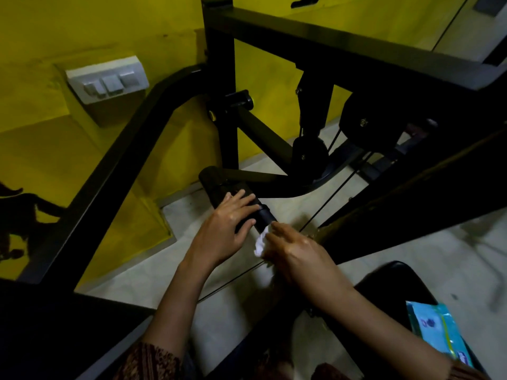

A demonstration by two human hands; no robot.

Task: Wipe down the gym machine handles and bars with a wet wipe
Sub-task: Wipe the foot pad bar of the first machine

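Two hands, left [227, 226] gripping handle [215, 182], right [295, 250] pinching wipe [260, 242]

Your left hand [227, 229] lies on the handle [219, 187] at mid-view, thumb round its near side. Your right hand [293, 250] is just to the right, at the handle's near end, holding the wipe [260, 242] against that end. The switch panel [107, 80] sits on the wall [68, 31], behind and left of the handle. The pulley [310, 154] hangs behind and right of it. The wipe pack [436, 333] lies on the seat [389, 281], lower right, well apart from both hands.
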